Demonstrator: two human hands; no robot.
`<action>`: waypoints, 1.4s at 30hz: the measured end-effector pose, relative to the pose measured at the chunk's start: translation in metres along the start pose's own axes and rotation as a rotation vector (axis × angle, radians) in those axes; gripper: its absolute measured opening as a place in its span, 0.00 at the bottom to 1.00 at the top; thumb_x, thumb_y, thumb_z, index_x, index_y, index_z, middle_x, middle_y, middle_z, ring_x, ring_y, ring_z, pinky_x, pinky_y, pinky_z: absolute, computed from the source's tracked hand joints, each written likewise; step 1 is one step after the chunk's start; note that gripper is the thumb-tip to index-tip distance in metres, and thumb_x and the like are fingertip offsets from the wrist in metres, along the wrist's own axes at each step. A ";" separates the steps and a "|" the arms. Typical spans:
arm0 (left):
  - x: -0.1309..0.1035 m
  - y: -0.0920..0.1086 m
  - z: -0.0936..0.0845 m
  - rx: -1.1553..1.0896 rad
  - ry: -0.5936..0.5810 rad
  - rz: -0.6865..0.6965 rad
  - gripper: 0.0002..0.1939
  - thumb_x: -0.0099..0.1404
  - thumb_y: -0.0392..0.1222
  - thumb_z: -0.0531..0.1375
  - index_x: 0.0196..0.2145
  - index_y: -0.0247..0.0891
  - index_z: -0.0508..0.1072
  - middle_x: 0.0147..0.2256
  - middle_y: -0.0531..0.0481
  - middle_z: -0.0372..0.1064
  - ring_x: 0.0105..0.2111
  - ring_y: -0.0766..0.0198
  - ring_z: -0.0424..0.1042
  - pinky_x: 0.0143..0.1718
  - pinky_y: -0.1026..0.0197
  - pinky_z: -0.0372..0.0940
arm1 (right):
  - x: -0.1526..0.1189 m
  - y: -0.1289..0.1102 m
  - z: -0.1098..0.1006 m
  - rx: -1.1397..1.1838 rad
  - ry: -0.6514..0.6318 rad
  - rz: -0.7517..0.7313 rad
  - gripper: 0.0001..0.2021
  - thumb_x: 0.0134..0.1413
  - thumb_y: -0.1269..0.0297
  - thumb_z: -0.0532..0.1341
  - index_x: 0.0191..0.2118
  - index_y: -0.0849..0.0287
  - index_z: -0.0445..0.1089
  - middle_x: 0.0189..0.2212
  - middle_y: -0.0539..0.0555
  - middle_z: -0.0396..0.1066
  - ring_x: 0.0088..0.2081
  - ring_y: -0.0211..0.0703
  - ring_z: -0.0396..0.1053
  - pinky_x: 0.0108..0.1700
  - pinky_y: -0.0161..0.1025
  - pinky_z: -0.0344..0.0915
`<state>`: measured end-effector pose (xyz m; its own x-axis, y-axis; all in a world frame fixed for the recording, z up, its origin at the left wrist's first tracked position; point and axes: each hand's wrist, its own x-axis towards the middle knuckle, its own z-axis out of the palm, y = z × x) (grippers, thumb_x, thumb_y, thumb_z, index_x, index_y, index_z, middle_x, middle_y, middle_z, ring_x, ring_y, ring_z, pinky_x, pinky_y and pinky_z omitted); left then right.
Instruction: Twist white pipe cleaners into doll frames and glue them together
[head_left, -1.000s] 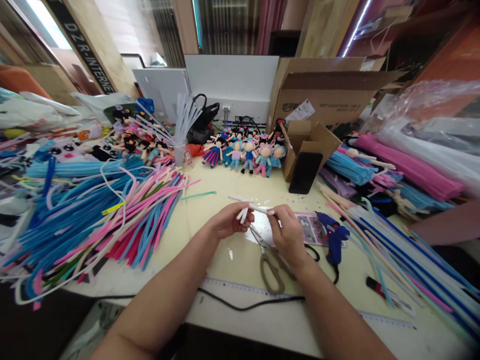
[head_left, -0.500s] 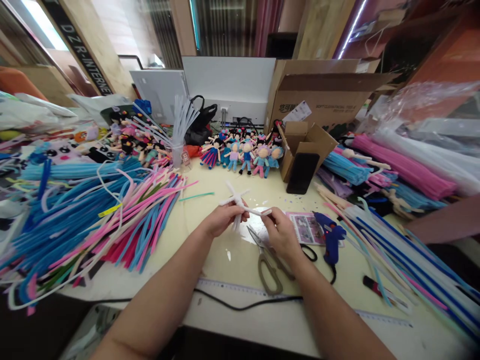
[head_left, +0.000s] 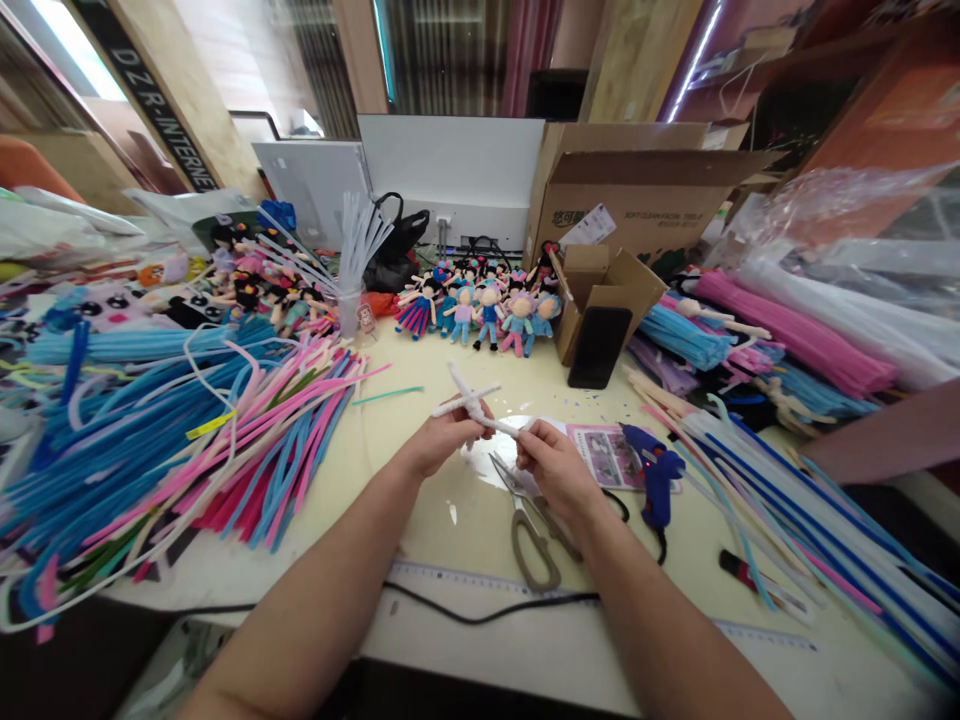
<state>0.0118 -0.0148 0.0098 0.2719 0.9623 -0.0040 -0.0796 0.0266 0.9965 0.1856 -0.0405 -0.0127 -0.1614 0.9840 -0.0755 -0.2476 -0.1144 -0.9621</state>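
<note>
Both my hands hold a white pipe-cleaner figure [head_left: 466,396] above the yellow mat, its fuzzy arms crossing and sticking out. My left hand [head_left: 444,440] is closed round its middle, partly hiding it. One white strand runs rightward from there, its end pinched by the fingertips of my right hand [head_left: 553,462]. Under the right hand lie scissors [head_left: 534,545] with grey-brown handles, blades pointing up and left. Right of them rests a blue glue gun [head_left: 657,480] beside a printed picture card [head_left: 600,452].
Piles of coloured pipe cleaners [head_left: 172,430] cover the left; more strips [head_left: 795,510] lie on the right. Small finished dolls [head_left: 489,312] stand at the back beside a small open carton [head_left: 585,290] with a black phone [head_left: 600,345] leaning on it. A ruler [head_left: 465,580] and black cable [head_left: 487,610] run along the front.
My right hand has shifted slightly left along the white strand, its fingers now covering the strand's end. The figure has tilted a little in my left hand. The camera view has shifted slightly.
</note>
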 end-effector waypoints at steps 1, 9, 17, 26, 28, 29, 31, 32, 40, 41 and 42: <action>0.000 0.000 0.000 -0.018 0.003 -0.002 0.06 0.47 0.32 0.60 0.26 0.35 0.72 0.23 0.53 0.67 0.27 0.67 0.64 0.30 0.64 0.56 | 0.000 -0.001 0.000 -0.010 0.014 -0.032 0.11 0.46 0.58 0.62 0.23 0.57 0.61 0.19 0.45 0.60 0.22 0.34 0.56 0.27 0.35 0.51; 0.004 -0.009 0.001 -0.147 0.074 -0.103 0.15 0.47 0.46 0.68 0.30 0.35 0.75 0.24 0.54 0.66 0.24 0.70 0.62 0.27 0.65 0.54 | -0.006 -0.010 -0.002 -0.444 0.193 -0.388 0.10 0.55 0.62 0.57 0.25 0.56 0.59 0.21 0.45 0.55 0.26 0.37 0.53 0.29 0.37 0.51; 0.003 0.000 0.001 -0.190 0.099 -0.161 0.18 0.46 0.48 0.68 0.33 0.34 0.77 0.15 0.59 0.55 0.15 0.76 0.48 0.19 0.66 0.40 | -0.007 -0.006 0.000 -0.540 0.156 -0.380 0.10 0.58 0.61 0.54 0.27 0.56 0.60 0.23 0.46 0.57 0.27 0.38 0.56 0.31 0.37 0.53; 0.004 -0.001 -0.003 -0.250 0.045 -0.105 0.15 0.48 0.42 0.67 0.35 0.34 0.78 0.20 0.55 0.60 0.20 0.73 0.57 0.23 0.66 0.49 | -0.005 -0.005 0.001 -0.467 0.102 -0.229 0.11 0.56 0.57 0.55 0.26 0.57 0.61 0.21 0.46 0.60 0.26 0.38 0.59 0.30 0.37 0.55; 0.004 -0.001 -0.003 -0.269 0.032 -0.094 0.14 0.48 0.40 0.66 0.35 0.35 0.78 0.21 0.54 0.64 0.22 0.72 0.59 0.25 0.65 0.52 | -0.004 -0.006 0.001 -0.371 0.084 -0.156 0.11 0.54 0.56 0.56 0.26 0.57 0.62 0.21 0.46 0.61 0.25 0.37 0.59 0.30 0.37 0.56; 0.003 -0.001 -0.003 -0.275 0.023 -0.086 0.14 0.48 0.39 0.66 0.35 0.35 0.78 0.23 0.53 0.65 0.23 0.71 0.60 0.26 0.65 0.53 | -0.004 -0.006 0.002 -0.315 0.075 -0.115 0.11 0.53 0.56 0.57 0.25 0.57 0.63 0.21 0.46 0.61 0.25 0.37 0.59 0.30 0.36 0.56; 0.003 -0.002 -0.003 -0.276 0.011 -0.067 0.14 0.47 0.37 0.65 0.36 0.35 0.78 0.24 0.52 0.66 0.24 0.71 0.60 0.28 0.65 0.54 | -0.005 -0.006 0.003 -0.186 0.047 -0.029 0.12 0.49 0.56 0.60 0.24 0.57 0.63 0.21 0.46 0.61 0.23 0.35 0.58 0.28 0.36 0.55; 0.003 -0.002 -0.003 -0.271 0.008 -0.056 0.15 0.47 0.36 0.65 0.36 0.35 0.78 0.25 0.52 0.67 0.25 0.70 0.60 0.28 0.65 0.54 | -0.005 -0.006 0.004 -0.119 0.031 0.011 0.12 0.48 0.55 0.61 0.24 0.57 0.63 0.21 0.46 0.61 0.23 0.35 0.57 0.27 0.35 0.55; 0.000 0.000 -0.003 -0.233 -0.084 -0.009 0.24 0.49 0.37 0.66 0.46 0.40 0.75 0.33 0.49 0.68 0.32 0.67 0.64 0.32 0.65 0.57 | -0.002 -0.004 0.002 0.020 0.040 0.005 0.14 0.44 0.55 0.63 0.22 0.56 0.59 0.18 0.45 0.58 0.22 0.35 0.55 0.27 0.35 0.53; -0.001 0.001 -0.003 -0.255 -0.124 -0.011 0.28 0.48 0.39 0.67 0.49 0.42 0.73 0.36 0.49 0.68 0.34 0.66 0.65 0.33 0.65 0.58 | -0.001 -0.004 0.001 -0.048 0.072 -0.047 0.13 0.46 0.56 0.62 0.22 0.56 0.58 0.18 0.45 0.57 0.22 0.35 0.54 0.27 0.36 0.53; -0.002 0.001 -0.003 -0.287 -0.160 -0.017 0.32 0.47 0.41 0.68 0.51 0.44 0.71 0.39 0.48 0.68 0.36 0.65 0.65 0.33 0.65 0.59 | -0.001 -0.005 -0.001 -0.135 0.109 -0.109 0.13 0.48 0.57 0.60 0.22 0.56 0.58 0.18 0.45 0.57 0.22 0.36 0.54 0.28 0.36 0.52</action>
<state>0.0082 -0.0153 0.0106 0.4207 0.9071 0.0152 -0.3344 0.1394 0.9320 0.1882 -0.0404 -0.0079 -0.0345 0.9993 0.0106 -0.1265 0.0062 -0.9919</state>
